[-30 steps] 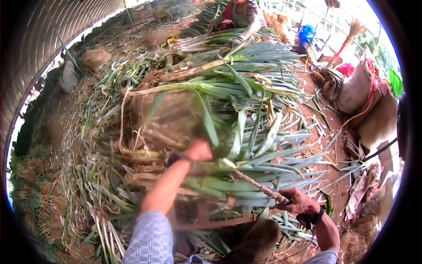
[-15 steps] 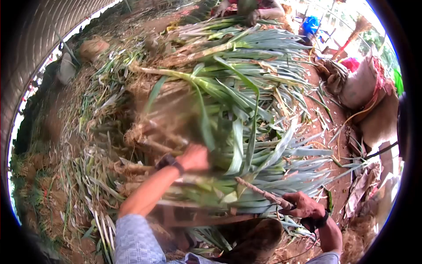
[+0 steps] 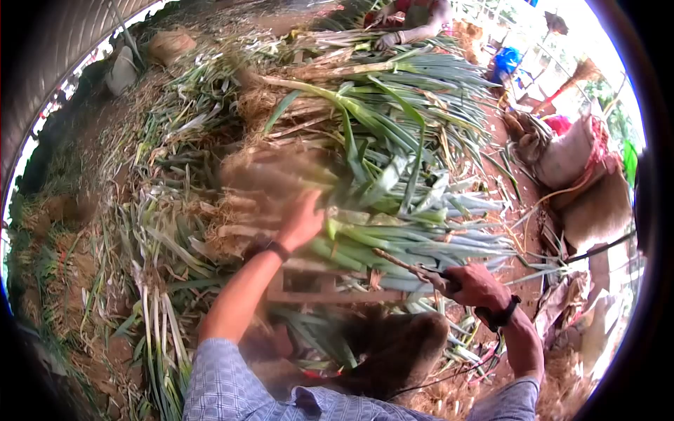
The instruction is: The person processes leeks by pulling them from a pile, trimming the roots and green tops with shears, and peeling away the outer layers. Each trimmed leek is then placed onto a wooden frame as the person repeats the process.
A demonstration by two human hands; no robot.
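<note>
My left hand (image 3: 302, 219) lies over the pale stalks of the pile of leeks (image 3: 393, 242); its fingers are blurred, so whether it grips a stalk cannot be made out. Root ends (image 3: 235, 210) of the leeks point left, and their green leaves fan out to the right. Closed around the dark end of a thin brown stick-like tool (image 3: 407, 265) is my right hand (image 3: 479, 288), near the front right of the pile. The tool points up and left across the leaves. One long leek (image 3: 316, 91) lies on top, farther back.
A wooden frame (image 3: 337, 296) shows at the front of the pile. Across from me a person's hand (image 3: 387, 41) rests by the far leeks. Loose trimmings (image 3: 168, 245) cover the ground at left. Sacks (image 3: 565, 158) and a blue bag (image 3: 507, 62) stand at right.
My left hand has moved up and away over the stalks. My right hand with the stick-like tool has shifted slightly up. The far person's hand has moved a little left.
</note>
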